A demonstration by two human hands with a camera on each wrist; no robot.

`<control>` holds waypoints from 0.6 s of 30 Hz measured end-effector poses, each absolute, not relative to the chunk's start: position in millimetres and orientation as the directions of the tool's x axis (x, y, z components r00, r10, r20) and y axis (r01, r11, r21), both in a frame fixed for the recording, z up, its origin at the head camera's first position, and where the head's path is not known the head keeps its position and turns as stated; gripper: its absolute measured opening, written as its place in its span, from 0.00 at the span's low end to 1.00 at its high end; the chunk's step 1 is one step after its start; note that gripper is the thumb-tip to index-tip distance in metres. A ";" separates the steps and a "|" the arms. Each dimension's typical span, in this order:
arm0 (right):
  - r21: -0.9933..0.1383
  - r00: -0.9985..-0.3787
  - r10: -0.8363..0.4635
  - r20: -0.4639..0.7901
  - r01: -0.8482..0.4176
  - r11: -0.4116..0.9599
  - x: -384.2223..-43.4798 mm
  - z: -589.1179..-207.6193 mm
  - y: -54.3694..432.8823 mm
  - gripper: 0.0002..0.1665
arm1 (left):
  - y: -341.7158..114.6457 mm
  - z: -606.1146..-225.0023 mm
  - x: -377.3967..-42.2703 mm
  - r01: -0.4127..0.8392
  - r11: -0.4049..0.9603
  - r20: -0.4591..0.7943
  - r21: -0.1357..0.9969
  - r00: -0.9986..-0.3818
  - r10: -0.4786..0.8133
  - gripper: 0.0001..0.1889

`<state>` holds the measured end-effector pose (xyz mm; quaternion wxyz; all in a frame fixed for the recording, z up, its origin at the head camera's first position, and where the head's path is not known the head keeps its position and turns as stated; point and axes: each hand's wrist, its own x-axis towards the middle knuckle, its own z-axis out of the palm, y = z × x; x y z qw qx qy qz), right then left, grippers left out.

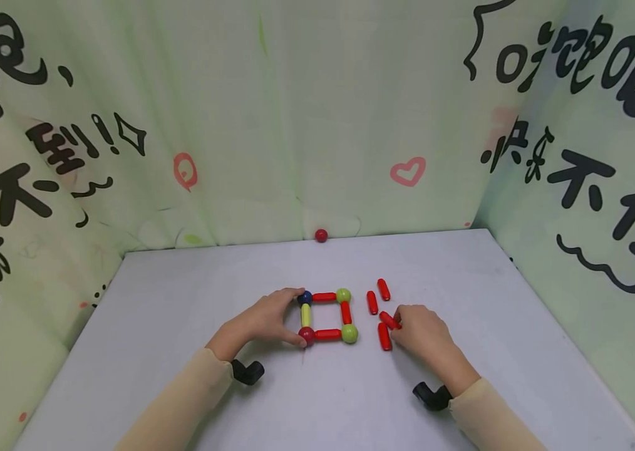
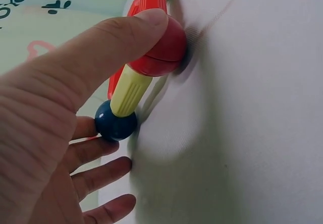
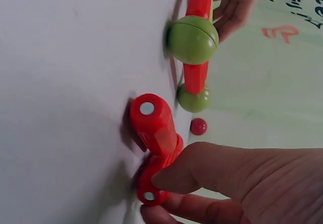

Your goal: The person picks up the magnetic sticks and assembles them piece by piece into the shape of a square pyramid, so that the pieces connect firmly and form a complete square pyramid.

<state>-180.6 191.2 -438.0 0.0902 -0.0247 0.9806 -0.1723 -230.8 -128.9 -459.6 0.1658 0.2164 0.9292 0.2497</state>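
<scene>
A square of magnetic rods (image 1: 328, 335) and balls lies on the table. It has a blue ball (image 1: 305, 297), a red ball (image 1: 307, 336), two green balls (image 1: 349, 333), a yellow rod (image 1: 305, 316) and three red rods. My left hand (image 1: 265, 319) holds its left side, thumb on the red ball and fingertips against the blue ball (image 2: 116, 120). To the right of the square, my right hand (image 1: 424, 332) pinches a red magnetic rod (image 1: 389, 321) between thumb and finger. Another red rod (image 3: 153, 123) lies right beside that one; a metal disc shows in its end.
Two more loose red rods (image 1: 372, 302) lie farther back, right of the square. A single red ball (image 1: 321, 235) sits at the table's back edge by the curtain (image 1: 295, 125). White table surface (image 1: 317, 401) extends in front of the hands.
</scene>
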 end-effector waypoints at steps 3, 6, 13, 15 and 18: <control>-0.347 -0.982 -0.059 -0.178 0.007 0.938 -184.8 -434.9 190.4 0.10 | -128.7 -458.7 -231.3 0.323 0.789 -0.202 0.523 -0.852 0.483 0.55; -0.360 -0.983 -0.036 -0.178 0.031 0.932 -187.6 -431.0 189.0 0.11 | -127.4 -458.5 -231.5 0.326 0.790 -0.200 0.519 -0.853 0.483 0.55; -0.428 -0.997 -0.024 -0.071 0.009 0.904 -194.2 -420.2 183.7 0.16 | -127.6 -458.5 -230.7 0.326 0.783 -0.203 0.530 -0.847 0.490 0.55; -0.474 -0.999 -0.020 -0.045 0.004 0.881 -196.3 -416.8 183.2 0.16 | -127.8 -458.9 -230.9 0.326 0.781 -0.204 0.532 -0.846 0.492 0.55; -0.558 -1.000 -0.013 -0.025 0.003 0.830 -199.9 -413.9 183.6 0.17 | -128.1 -458.8 -231.2 0.321 0.781 -0.206 0.535 -0.848 0.489 0.55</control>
